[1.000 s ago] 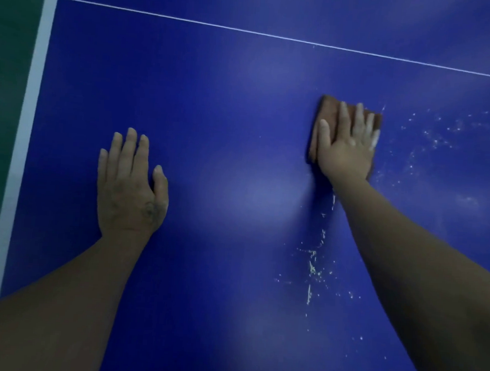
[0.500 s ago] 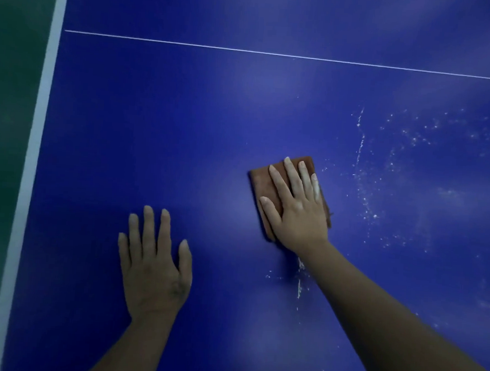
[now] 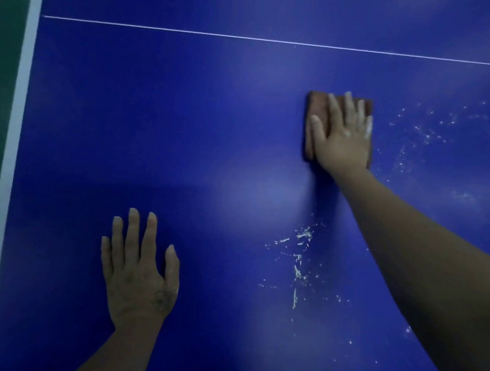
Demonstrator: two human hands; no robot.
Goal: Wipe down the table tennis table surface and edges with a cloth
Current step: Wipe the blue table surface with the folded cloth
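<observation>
Far left: strip of dark green floor [image 3: 0,84], then the white edge band [image 3: 17,142] of the table running top to bottom. Blue table surface [image 3: 184,124] fills the rest; a thin white line [image 3: 247,38] crosses it near the top.

Left hand [image 3: 138,276]: lower left, palm down on the blue surface, fingers straight and slightly spread, holding nothing. Well apart from the cloth.

Centre-right, low: a cluster of white flecks [image 3: 298,263] on the surface, between the two forearms, some smeared into a short vertical streak.

Cloth [image 3: 317,106]: reddish-brown, folded into a rectangle, lying flat on the table right of centre, short of the thin white line.

Right hand [image 3: 343,137]: laid flat on top of the cloth, fingers extended and pressing down, not curled round it. White residue on the little-finger side. Slight motion blur here.

Right of the cloth: finer scattered specks [image 3: 425,130] reaching toward the frame edge
</observation>
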